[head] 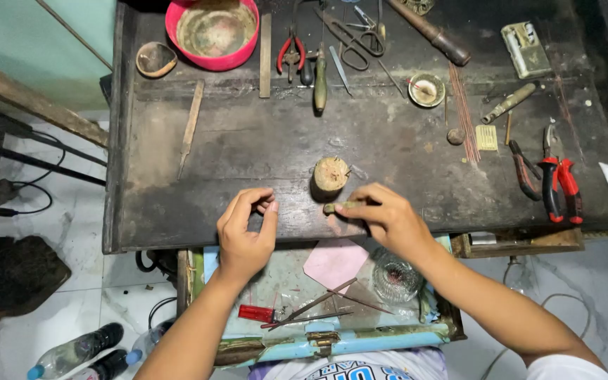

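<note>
While left hand [246, 233] pinches air, right hand [383, 217] grips one tool [339, 207] beside one stump [330, 176].

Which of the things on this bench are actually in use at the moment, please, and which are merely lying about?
In use:
- left hand, fingers pinched together
- right hand, holding a small greenish tool
- round wooden block beside it

Lying about:
- pink bowl
- red-handled pliers
- scissors
- small brass dish
- plastic bottles on the floor

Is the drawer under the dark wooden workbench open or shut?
Open. The light blue drawer sticks out below the workbench, showing a pink paper and thin rods inside.
</note>
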